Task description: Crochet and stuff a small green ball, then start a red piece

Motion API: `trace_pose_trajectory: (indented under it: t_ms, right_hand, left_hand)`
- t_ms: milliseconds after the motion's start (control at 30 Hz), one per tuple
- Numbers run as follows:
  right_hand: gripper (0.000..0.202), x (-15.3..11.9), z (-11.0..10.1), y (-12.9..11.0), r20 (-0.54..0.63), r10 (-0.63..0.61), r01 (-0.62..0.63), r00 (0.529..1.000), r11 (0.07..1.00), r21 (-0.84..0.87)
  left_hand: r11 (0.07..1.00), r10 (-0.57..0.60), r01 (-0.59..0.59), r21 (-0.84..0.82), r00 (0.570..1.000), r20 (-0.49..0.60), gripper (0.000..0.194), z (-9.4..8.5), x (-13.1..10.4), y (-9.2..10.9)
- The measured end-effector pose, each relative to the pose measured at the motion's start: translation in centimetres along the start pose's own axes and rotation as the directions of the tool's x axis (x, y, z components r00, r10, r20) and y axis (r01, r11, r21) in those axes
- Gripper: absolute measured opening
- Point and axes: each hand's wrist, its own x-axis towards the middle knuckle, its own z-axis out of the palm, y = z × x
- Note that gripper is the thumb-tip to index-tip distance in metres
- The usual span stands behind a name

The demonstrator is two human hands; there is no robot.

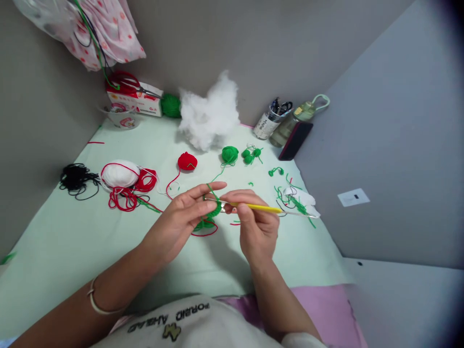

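Note:
My left hand (188, 208) pinches a small piece of green crochet work (216, 210), with a green strand running over its raised forefinger. That strand leads back to a green yarn ball (229, 154) on the table. In my right hand (257, 224) is a crochet hook with a yellow handle (266, 209), held like a pen. Its metal tip meets the green work between my two hands. Below my left hand lie more green yarn and a loop of red yarn (208, 235); my fingers partly hide the work.
A red yarn ball (187, 162), a white yarn ball (120, 174) and black yarn (78, 179) lie to the left. White stuffing (210, 113) sits at the back. Scissors (139, 87) rest on a box. A pen cup (268, 123), bottle (290, 123) and phone (295, 140) stand right, near yarn scraps (299, 205).

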Motion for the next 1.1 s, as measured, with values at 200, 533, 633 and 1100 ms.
trace_pose_trajectory:
  t_ms: [200, 533, 633, 1100]
  right_hand:
    - [0.021, 0.3, -0.3, 0.5, 0.031, 0.201, -0.203, 0.979, 0.973, 0.108]
    - [0.023, -0.4, -0.5, -0.7, 0.07, -0.034, 0.042, 0.997, 0.993, -0.114]
    - [0.027, -1.0, -0.4, -0.4, 0.216, -0.294, 0.358, 0.931, 0.851, -0.383]
    - [0.018, 0.0, 0.0, 0.0, 0.046, -0.044, 0.048, 0.998, 0.995, -0.085]
  left_hand:
    - [0.982, 0.064, -0.069, 0.174, 0.997, 0.033, 0.037, -0.2, -0.5, 0.1]
    - [0.916, 0.183, -0.159, 0.368, 0.983, -0.03, 0.032, -0.2, -0.9, 0.4]
    - [0.893, 0.261, -0.201, 0.403, 0.96, -0.099, 0.038, 0.3, -1.0, 0.1]
    - [0.995, 0.025, -0.027, 0.093, 0.999, 0.024, 0.041, 0.3, -0.4, 0.1]
